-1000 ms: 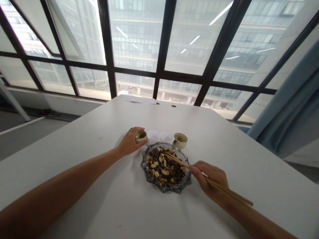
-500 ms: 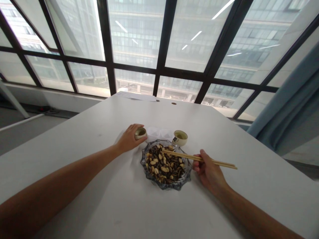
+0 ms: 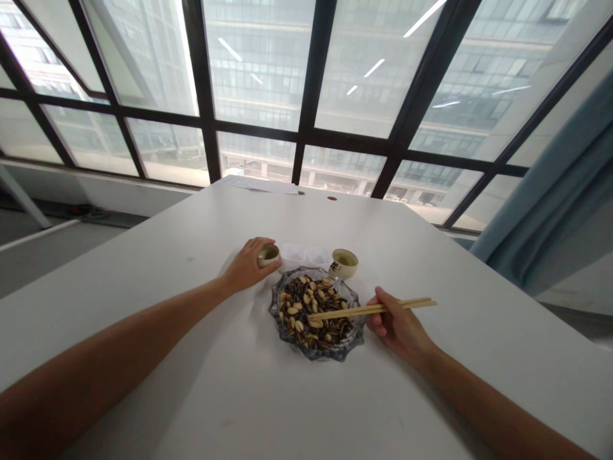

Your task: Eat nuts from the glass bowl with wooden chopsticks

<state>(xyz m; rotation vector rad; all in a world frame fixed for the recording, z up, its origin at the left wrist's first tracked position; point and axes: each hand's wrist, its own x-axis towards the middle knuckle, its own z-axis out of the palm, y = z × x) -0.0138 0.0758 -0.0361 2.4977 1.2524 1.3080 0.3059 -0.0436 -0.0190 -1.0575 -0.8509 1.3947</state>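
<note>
My left hand (image 3: pixel 248 263) is closed around a small green-glazed teacup (image 3: pixel 269 256) at the left of the group. In my right hand (image 3: pixel 393 321) is a pair of wooden chopsticks (image 3: pixel 357 311), their tips down among the nuts. Below them a scalloped glass bowl (image 3: pixel 316 351) holds dark sunflower seeds (image 3: pixel 306 287) mixed with pale pistachios (image 3: pixel 292 310). Whether the tips pinch a nut is too small to tell. A second teacup (image 3: pixel 343 263), marked with a dark character, stands behind the bowl's right side.
Two white plastic containers (image 3: pixel 306 257) stand side by side between the teacups, behind the bowl. Paper sheets (image 3: pixel 263 186) lie at the white table's (image 3: pixel 225 396) far end, near a round brown spot (image 3: pixel 332 198). Beyond are windows, with a blue curtain (image 3: pixel 550 191) at right.
The chopstick tips have swung towards me, from the bowl's far part to its middle, and the sticks now slope the other way. My left hand stays on the teacup.
</note>
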